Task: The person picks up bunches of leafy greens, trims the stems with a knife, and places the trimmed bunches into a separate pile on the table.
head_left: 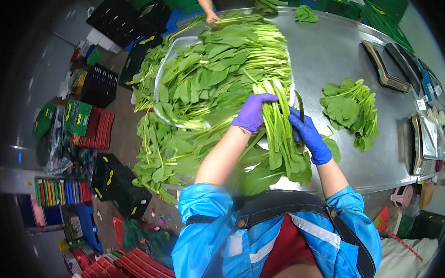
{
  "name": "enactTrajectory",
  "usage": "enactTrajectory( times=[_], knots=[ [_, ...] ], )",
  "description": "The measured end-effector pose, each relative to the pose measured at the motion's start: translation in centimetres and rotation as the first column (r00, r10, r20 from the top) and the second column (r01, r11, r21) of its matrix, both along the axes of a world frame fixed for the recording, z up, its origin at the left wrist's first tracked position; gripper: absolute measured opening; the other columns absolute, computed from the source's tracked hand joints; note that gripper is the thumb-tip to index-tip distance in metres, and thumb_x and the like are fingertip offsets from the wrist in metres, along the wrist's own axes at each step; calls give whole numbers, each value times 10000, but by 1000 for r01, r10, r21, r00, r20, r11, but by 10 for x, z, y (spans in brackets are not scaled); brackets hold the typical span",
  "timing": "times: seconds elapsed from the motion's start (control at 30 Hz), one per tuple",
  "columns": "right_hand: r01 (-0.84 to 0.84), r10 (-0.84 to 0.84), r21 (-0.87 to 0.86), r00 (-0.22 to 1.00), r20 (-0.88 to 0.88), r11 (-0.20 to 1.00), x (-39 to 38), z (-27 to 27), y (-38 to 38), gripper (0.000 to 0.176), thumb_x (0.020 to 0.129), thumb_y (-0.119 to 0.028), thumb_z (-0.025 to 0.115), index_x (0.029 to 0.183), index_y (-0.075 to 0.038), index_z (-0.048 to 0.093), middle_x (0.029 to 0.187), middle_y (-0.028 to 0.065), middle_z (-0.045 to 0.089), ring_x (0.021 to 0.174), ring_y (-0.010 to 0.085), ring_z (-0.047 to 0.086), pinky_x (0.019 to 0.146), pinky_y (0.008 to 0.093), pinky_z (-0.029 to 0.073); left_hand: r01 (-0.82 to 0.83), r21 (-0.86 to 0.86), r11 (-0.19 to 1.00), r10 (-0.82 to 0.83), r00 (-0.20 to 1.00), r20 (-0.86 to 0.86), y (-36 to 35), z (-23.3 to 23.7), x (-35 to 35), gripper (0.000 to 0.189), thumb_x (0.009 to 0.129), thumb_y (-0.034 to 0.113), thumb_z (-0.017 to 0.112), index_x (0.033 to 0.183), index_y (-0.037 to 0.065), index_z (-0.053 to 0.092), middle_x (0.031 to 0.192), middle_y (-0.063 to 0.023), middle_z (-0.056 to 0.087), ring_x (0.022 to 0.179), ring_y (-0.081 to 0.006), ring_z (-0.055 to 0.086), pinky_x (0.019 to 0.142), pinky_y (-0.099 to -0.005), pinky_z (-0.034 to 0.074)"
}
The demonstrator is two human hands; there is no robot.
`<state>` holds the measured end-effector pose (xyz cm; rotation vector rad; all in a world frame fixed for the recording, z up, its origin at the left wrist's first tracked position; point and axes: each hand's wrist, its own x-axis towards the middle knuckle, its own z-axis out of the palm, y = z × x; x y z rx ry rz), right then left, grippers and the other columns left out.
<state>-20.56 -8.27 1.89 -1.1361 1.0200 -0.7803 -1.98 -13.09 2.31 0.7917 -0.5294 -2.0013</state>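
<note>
My left hand [253, 112], in a purple glove, is closed around a bunch of leafy greens [278, 121], its pale stem ends up and its leaves hanging toward me. My right hand [309, 136], in a blue-violet glove, is at the bunch's right side, wrapped round a knife [299, 102] whose dark, narrow blade points away from me. The knife's handle is hidden in the fingers. Under and beyond my left hand lies a large heap of the same greens [221, 64], stems to the right. A smaller pile of greens [350, 110] lies to the right of my right hand.
The steel table [316, 48] carries the greens and scales [387, 64] along its right side. Across it, another person's hand [212, 18] touches the heap. Dark crates [118, 184] and red crates [142, 264] stand on the floor at left.
</note>
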Motion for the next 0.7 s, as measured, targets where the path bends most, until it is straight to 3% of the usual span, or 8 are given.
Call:
enactTrajectory(
  times=[0.1, 0.2, 0.3, 0.43, 0.6, 0.63, 0.67, 0.7],
  knots=[
    [3, -3, 6, 997, 81, 1000, -1, 13, 3, 636, 803, -153, 681, 1356, -28, 394, 1115, 98, 593, 800, 114, 600, 740, 252, 496, -112, 124, 986, 120, 991, -58, -7, -5, -24, 289, 807, 128, 528, 1040, -36, 575, 932, -167, 626, 838, -280, 614, 779, -389, 503],
    [70, -64, -297, 998, 27, 952, -14, -34, -10, 699, 732, -110, 722, 1337, 5, 392, 1149, 111, 573, 938, 161, 573, 839, 295, 472, -161, 148, 976, 176, 980, -90, -12, -15, -56, 310, 838, 165, 554, 1085, -21, 555, 996, -152, 620, 931, -289, 590, 862, -388, 466],
    [150, -154, 58, 985, 73, 987, -65, -44, -25, 653, 708, -89, 717, 1288, 15, 435, 1087, 108, 596, 927, 161, 574, 831, 295, 474, -57, 1, 998, 57, 979, -196, -9, -13, -66, 354, 863, 185, 572, 1151, -17, 534, 1114, -126, 592, 1063, -257, 543, 958, -372, 406],
    [607, -609, 48, 793, 31, 793, -165, -51, -68, 380, 738, -162, 673, 1030, 60, 573, 827, 123, 641, 691, 196, 634, 616, 316, 521, -76, -54, 996, 82, 988, 129, 9, -26, -31, 411, 885, 191, 541, 1239, -12, 492, 1204, -119, 562, 1138, -223, 514, 999, -353, 375],
    [746, -806, -307, 533, -258, 592, -292, -128, -126, 541, 723, -221, 694, 1159, 36, 500, 960, 168, 641, 813, 272, 643, 713, 364, 528, 69, -27, 997, -63, 981, 185, 33, -50, 6, 414, 889, 178, 515, 1249, -24, 483, 1232, -121, 552, 1132, -219, 529, 992, -335, 388],
    [658, -734, -398, 366, -572, 639, -307, -140, -128, 648, 695, -274, 714, 1208, 33, 463, 1020, 204, 625, 897, 313, 625, 781, 389, 506, 54, -25, 998, -49, 982, 184, 39, -59, 13, 414, 889, 178, 515, 1249, -24, 483, 1232, -121, 552, 1132, -219, 529, 992, -335, 388],
    [545, -597, -449, 120, -793, 708, -311, -146, -133, 756, 666, -327, 734, 1257, 30, 425, 1081, 239, 609, 982, 354, 607, 848, 414, 484, 189, -258, 948, -69, 909, 411, 46, -75, 24, 412, 886, 177, 519, 1244, -26, 486, 1221, -118, 556, 1126, -213, 533, 986, -327, 394],
    [553, -547, -349, 242, -801, 756, -309, -125, -128, 871, 636, -420, 732, 1307, 13, 385, 1178, 265, 556, 1114, 376, 535, 937, 428, 425, 355, -427, 832, -18, 786, 618, 52, -84, 33, 410, 884, 176, 522, 1238, -28, 488, 1211, -115, 561, 1119, -206, 536, 980, -319, 400]
  ],
)
